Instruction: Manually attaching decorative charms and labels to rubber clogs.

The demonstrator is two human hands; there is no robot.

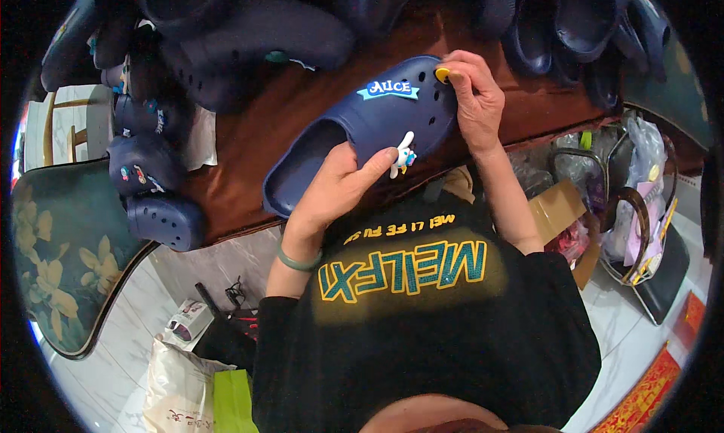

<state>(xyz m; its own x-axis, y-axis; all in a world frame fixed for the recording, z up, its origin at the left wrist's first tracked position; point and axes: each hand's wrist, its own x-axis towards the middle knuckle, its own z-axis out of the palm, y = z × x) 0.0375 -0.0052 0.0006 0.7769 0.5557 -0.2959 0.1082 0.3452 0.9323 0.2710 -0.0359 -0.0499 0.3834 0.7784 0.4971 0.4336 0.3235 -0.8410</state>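
A navy blue foam clog (377, 120) is held at a slant above the brown tabletop, its toe toward the upper right. My left hand (335, 184) grips it by the near side, fingers inside the opening. Its thumb lies beside a white, long-eared character charm (403, 158). My right hand (477, 101) is at the toe, with thumb and fingers closed on a small yellow charm (442, 75) at one of the holes. A light blue ribbon-shaped charm with white lettering (388, 91) sits across the upper. Fingertips under the clog are hidden.
More navy clogs (157, 222) stand at the left, some with charms, and others (584, 26) crowd the far right. The brown table (226, 199) runs behind my hands. Dark floral chair backs (68, 260) flank it. A basket (633, 237) with plastic bags stands to the right.
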